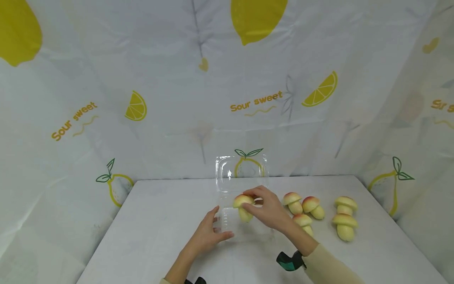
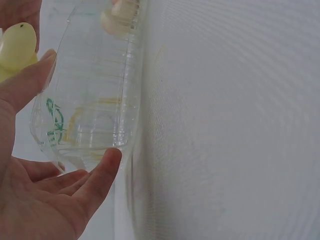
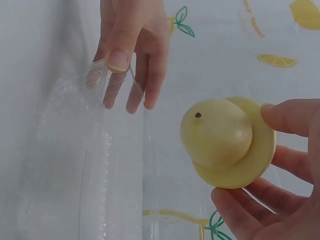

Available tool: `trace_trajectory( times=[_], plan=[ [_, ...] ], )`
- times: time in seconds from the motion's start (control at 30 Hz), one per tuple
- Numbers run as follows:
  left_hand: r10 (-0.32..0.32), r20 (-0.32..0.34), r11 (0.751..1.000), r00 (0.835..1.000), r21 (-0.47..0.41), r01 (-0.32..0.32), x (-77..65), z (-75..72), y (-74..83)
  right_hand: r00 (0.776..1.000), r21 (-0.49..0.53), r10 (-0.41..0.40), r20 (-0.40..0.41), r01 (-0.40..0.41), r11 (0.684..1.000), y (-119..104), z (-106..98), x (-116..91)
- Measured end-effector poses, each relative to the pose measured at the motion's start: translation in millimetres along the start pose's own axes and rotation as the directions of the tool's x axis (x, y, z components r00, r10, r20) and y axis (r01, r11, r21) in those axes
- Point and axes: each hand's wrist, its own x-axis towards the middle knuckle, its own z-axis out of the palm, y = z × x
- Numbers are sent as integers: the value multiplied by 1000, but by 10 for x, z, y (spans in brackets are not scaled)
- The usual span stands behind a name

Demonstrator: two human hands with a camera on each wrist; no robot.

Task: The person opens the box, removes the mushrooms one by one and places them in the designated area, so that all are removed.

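A toy mushroom (image 1: 244, 201) with a yellow, red-tinged cap is pinched by the cap between the thumb and fingers of my right hand (image 1: 267, 208). Its rounded stem (image 3: 215, 131) with a small dark spot shows in the right wrist view. Below it stands a clear plastic clamshell box (image 1: 248, 236), its lid (image 1: 242, 173) raised at the back. My left hand (image 1: 209, 232) holds the box's near left corner, thumb at the rim and fingers around the outside. The held mushroom is above the box, apart from its floor.
Several similar mushrooms lie to the right of the box: a nearer cluster (image 1: 312, 208) and, farther right, an upright pair (image 1: 345, 228). The white tabletop (image 1: 170, 221) ends at a lemon-printed cloth backdrop (image 1: 184, 118) behind and at the sides.
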Motion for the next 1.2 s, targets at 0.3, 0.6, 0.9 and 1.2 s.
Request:
trace_trajectory(
  times=[0.3, 0.6, 0.9, 1.2],
  plan=[
    [-22, -10, 1000, 1000, 21, 22, 12, 2, -27, 997, -49, -71, -12, 70, 996, 28, -172, -78],
    [-1, -16, 999, 1000, 35, 2, 12, 12, -18, 993, -135, -113, -42, 106, 985, 153, -349, -274],
    [-5, -16, 998, 1000, 56, 6, 19, 3, -20, 986, -161, -143, -83, 128, 979, 288, -489, -461],
    [-13, -18, 999, 1000, 50, 13, 6, 9, -10, 976, -161, -166, -144, 142, 977, 387, -677, -598]
  ],
)
